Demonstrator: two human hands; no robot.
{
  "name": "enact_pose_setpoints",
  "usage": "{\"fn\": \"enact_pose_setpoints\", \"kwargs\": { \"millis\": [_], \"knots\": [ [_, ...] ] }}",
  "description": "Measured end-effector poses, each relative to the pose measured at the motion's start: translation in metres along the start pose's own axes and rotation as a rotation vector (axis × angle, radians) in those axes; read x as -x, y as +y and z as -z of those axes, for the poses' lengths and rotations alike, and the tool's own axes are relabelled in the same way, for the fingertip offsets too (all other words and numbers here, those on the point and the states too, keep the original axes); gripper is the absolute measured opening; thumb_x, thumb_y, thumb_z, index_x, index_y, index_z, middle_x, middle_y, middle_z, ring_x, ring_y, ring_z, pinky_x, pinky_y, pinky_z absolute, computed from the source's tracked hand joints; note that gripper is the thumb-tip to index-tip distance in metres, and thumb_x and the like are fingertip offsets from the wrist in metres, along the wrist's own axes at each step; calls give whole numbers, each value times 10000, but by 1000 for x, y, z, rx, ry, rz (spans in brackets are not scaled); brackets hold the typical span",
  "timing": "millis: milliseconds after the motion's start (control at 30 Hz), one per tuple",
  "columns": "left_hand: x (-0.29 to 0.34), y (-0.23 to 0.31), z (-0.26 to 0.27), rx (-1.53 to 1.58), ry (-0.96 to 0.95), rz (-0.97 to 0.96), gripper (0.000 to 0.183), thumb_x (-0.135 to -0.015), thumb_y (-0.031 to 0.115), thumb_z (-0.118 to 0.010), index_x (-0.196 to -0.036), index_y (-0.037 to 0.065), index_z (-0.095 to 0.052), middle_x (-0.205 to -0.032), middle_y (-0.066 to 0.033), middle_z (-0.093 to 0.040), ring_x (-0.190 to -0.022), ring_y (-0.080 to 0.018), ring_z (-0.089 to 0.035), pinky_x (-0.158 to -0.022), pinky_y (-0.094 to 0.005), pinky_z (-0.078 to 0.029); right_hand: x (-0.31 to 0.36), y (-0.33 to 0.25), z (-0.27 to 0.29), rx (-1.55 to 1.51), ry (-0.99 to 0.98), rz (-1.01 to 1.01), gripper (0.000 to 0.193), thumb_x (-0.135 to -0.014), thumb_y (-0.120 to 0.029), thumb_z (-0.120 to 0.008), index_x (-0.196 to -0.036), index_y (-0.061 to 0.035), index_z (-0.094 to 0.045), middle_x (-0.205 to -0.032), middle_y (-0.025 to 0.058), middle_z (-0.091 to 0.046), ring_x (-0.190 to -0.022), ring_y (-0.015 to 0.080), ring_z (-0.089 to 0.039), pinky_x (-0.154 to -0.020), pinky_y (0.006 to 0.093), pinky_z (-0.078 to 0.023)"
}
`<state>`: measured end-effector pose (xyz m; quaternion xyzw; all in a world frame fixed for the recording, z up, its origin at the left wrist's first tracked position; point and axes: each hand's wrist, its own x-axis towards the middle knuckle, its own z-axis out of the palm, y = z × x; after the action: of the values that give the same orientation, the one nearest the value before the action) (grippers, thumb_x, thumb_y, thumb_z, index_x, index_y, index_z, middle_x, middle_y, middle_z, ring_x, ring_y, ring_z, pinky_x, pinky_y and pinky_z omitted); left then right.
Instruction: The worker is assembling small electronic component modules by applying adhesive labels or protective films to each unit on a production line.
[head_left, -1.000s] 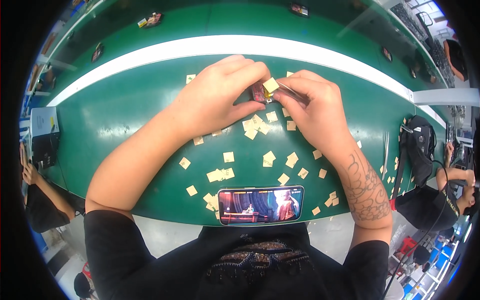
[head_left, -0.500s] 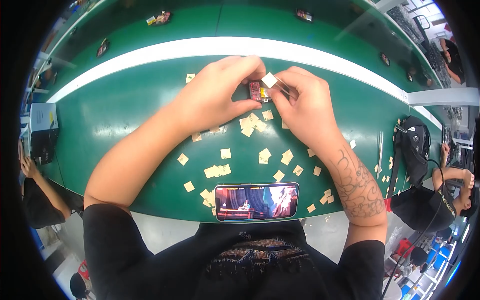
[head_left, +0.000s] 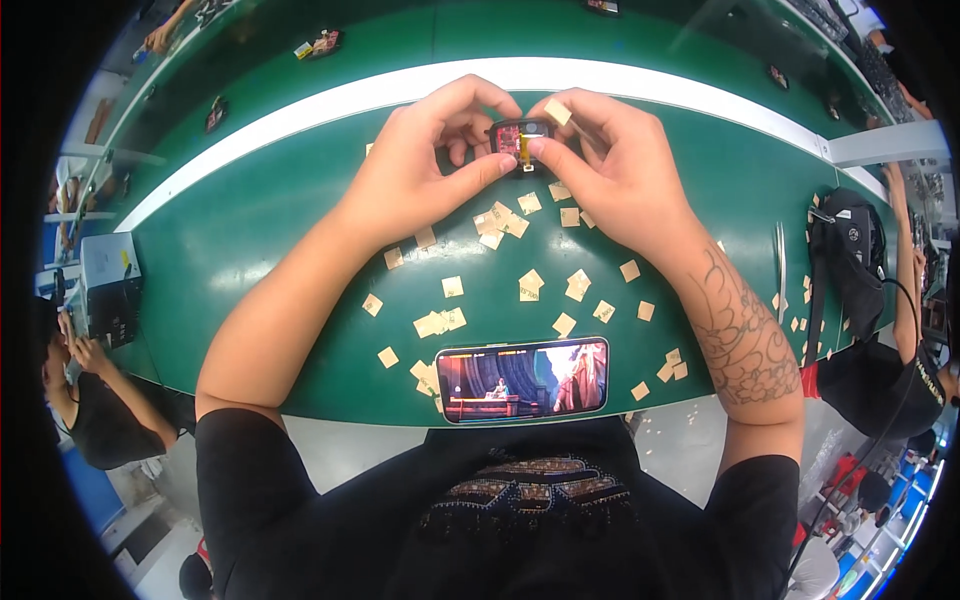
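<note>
A small electronic device [head_left: 509, 138] with a red circuit board in a black casing is held up between my hands near the far side of the green table. My left hand [head_left: 425, 170] grips its left side, thumb along the near edge. My right hand [head_left: 625, 165] has its thumb pressed on the device's right part, beside a strip of yellow tape. Thin tweezers [head_left: 583, 131] lie in my right fingers, partly hidden, with a pale square pad [head_left: 557, 111] at their tip. Several similar pale squares [head_left: 500, 219] are scattered on the table below.
A phone [head_left: 523, 380] with a lit screen lies at the near edge. A black bag [head_left: 855, 240] and a long thin metal strip [head_left: 781, 258] are at right, a box [head_left: 110, 270] at left. Past the white rail [head_left: 300, 130], several devices lie on a green surface. People sit on both sides.
Both hands and the device have moved up in the view. The device is turned more face-up, showing its black casing, and my right thumb now presses on it.
</note>
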<state>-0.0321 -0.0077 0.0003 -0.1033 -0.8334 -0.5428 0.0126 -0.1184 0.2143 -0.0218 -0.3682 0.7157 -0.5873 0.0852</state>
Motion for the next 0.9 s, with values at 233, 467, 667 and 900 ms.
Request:
{"fn": "enact_pose_setpoints", "kwargs": {
  "millis": [233,467,667,900],
  "knots": [
    [3,-3,-7,38,51,2,220,-961,2,-731,-1160,31,-645,-902,1,-689,-764,-60,-573,-674,-236,-465,2,-29,2,179,-111,-103,220,-937,-115,-759,-1126,-4,-736,-868,130,-752,-779,253,-721,-745,366,-569],
    [1,-2,-7,31,61,9,203,-950,-29,-726,-1115,18,-618,-938,-25,-705,-788,-76,-600,-682,-263,-497,-1,-10,-3,38,-117,-83,249,-923,-87,-747,-1158,-5,-743,-915,110,-763,-657,201,-637,-641,336,-519],
    [4,-7,-14,88,98,-2,223,-961,-24,-744,-1131,12,-604,-926,-15,-680,-795,-64,-597,-685,-247,-488,0,-25,8,26,-180,-262,310,-985,54,-704,-1294,67,-674,-1049,51,-706,-945,85,-632,-818,220,-512],
    [3,8,-8,93,38,172,200,-958,-20,-733,-1111,19,-609,-949,-13,-708,-861,-44,-631,-807,-245,-518,-2,-24,17,11,140,73,180,-1045,-146,-664,-1052,31,-696,-758,69,-617,-709,127,-564,-654,304,-461]
  ]
}}
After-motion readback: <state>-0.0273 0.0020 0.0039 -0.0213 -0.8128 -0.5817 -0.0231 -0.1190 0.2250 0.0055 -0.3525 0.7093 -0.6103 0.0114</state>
